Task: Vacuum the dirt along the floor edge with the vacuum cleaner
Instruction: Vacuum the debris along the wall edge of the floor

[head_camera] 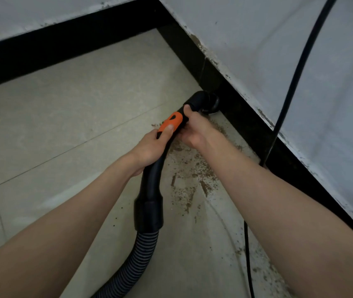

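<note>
A black vacuum hose handle with an orange grip runs up the middle of the view. Its black nozzle touches the floor against the black skirting. My left hand grips the handle just below the orange part, thumb on the orange. My right hand holds the tube just behind the nozzle, thumb on top. Brown dirt lies scattered on the tile beside the skirting, under and between my forearms. The ribbed grey hose trails to the bottom edge.
A black power cord hangs down the white wall and continues along the floor at lower right. Beige floor tiles spread to the left. A second black skirting meets the first in the corner at top centre.
</note>
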